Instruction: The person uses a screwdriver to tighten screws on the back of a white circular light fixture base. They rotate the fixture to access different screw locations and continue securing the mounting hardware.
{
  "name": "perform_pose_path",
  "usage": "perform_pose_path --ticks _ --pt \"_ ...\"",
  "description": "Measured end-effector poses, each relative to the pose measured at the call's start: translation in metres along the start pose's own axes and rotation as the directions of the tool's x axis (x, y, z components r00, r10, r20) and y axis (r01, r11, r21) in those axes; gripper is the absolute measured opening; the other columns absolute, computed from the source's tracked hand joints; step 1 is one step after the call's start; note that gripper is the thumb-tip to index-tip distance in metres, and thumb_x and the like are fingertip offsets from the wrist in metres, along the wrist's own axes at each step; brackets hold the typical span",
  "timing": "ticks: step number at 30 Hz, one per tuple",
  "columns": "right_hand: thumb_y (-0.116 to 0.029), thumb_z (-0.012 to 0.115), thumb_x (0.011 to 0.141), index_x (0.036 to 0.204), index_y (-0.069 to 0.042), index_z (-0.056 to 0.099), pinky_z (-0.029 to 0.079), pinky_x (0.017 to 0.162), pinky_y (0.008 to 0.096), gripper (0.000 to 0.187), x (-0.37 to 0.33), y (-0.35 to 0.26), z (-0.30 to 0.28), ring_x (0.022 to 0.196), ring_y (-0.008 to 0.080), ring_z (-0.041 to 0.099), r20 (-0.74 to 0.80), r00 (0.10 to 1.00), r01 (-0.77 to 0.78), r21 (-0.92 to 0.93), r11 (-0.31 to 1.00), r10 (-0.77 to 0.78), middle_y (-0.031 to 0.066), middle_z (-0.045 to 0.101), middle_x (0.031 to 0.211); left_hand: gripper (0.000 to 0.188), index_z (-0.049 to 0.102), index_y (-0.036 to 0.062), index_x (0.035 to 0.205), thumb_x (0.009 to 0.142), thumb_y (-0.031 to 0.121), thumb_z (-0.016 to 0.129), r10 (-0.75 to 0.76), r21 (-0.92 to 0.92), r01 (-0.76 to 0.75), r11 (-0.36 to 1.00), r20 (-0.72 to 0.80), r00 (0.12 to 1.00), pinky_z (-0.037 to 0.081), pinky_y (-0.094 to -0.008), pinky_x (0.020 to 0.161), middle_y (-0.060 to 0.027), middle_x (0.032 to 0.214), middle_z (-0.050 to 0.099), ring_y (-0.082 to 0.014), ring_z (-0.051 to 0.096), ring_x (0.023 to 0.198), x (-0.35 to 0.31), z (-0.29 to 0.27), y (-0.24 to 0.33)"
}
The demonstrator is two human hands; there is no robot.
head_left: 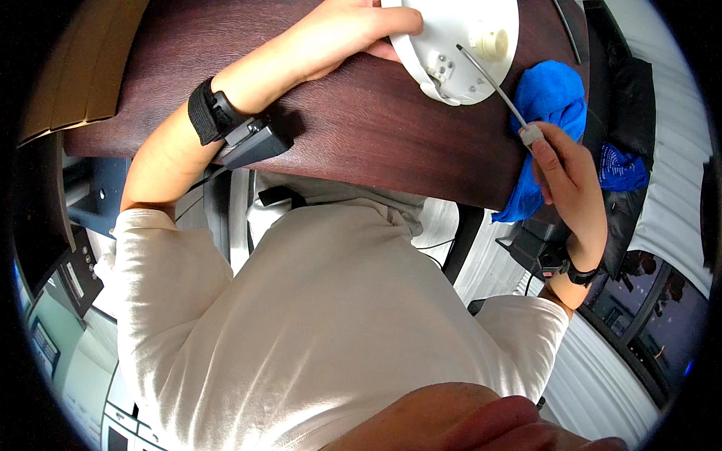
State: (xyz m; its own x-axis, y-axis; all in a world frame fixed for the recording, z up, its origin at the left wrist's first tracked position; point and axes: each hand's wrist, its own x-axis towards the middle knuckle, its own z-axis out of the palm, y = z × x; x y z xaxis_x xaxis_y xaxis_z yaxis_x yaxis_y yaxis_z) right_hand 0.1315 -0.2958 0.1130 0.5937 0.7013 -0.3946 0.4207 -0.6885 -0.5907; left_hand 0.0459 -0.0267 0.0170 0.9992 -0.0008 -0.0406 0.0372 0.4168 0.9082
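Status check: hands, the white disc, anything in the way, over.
Left hand grips round white plastic disc at its rim on dark wooden table. Right hand holds thin white-handled metal tool, tip over disc. Blue cloth beside right hand.

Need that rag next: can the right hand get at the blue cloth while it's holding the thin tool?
Probably yes. The blue cloth lies right beside the right hand on the table edge, nothing between. But its fingers are pinching the thin tool, so it would need setting down first.

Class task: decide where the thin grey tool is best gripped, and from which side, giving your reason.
Grip the thin grey tool at its thicker white end, from the person's right, where the right hand pinches it. The slim shaft slants up-left over the white round part, leaving the thick end nearest and probably easiest to pinch.
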Motion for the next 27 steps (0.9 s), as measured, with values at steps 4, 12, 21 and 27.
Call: perform_pose_path --ticks 4,12,21,27 --pt "-0.029 0.044 0.097 0.098 -0.002 0.058 0.029 0.04 0.0189 0.031 -0.002 0.008 0.003 0.043 0.0045 0.041 0.119 0.977 -0.197 0.209 0.958 0.175 0.0003 0.049 0.057 0.045 0.04 -0.0019 0.127 0.084 0.005 0.049 -0.005 -0.013 0.005 1.0 -0.004 1.0 0.053 -0.0243 0.074 -0.0097 0.111 0.057 -0.0135 0.059 0.092 0.0 0.002 0.001" --pt "-0.033 0.039 0.098 0.097 -0.004 0.057 0.026 0.036 0.0187 0.035 -0.002 0.014 0.014 0.039 0.0043 0.038 0.185 0.966 -0.233 0.309 0.922 0.182 -0.0006 0.047 0.054 0.044 0.04 -0.0022 0.127 0.084 0.004 0.048 0.002 -0.031 -0.002 1.0 0.005 1.0 0.053 -0.0245 0.074 -0.01 0.11 0.057 -0.0138 0.059 0.092 0.0 0.002 0.001" --pt "-0.032 0.039 0.098 0.097 -0.003 0.057 0.026 0.037 0.0185 0.034 -0.004 0.013 0.017 0.039 0.0037 0.037 0.18 0.969 -0.221 0.317 0.922 0.17 -0.0009 0.047 0.054 0.043 0.04 -0.0021 0.127 0.085 0.005 0.048 0.007 -0.021 -0.007 1.0 0.014 1.0 0.054 -0.0254 0.074 -0.0102 0.11 0.057 -0.0143 0.06 0.091 0.001 -0.001 -0.003" --pt "-0.032 0.039 0.098 0.097 -0.003 0.057 0.026 0.037 0.0185 0.033 -0.004 0.014 0.017 0.04 0.0035 0.037 0.186 0.97 -0.21 0.323 0.923 0.156 -0.0008 0.047 0.055 0.044 0.039 -0.0016 0.128 0.085 0.006 0.048 0.009 0.007 -0.009 1.0 -0.001 1.0 0.054 -0.0261 0.075 -0.0111 0.112 0.057 -0.0152 0.06 0.093 0.0 0.001 -0.001"
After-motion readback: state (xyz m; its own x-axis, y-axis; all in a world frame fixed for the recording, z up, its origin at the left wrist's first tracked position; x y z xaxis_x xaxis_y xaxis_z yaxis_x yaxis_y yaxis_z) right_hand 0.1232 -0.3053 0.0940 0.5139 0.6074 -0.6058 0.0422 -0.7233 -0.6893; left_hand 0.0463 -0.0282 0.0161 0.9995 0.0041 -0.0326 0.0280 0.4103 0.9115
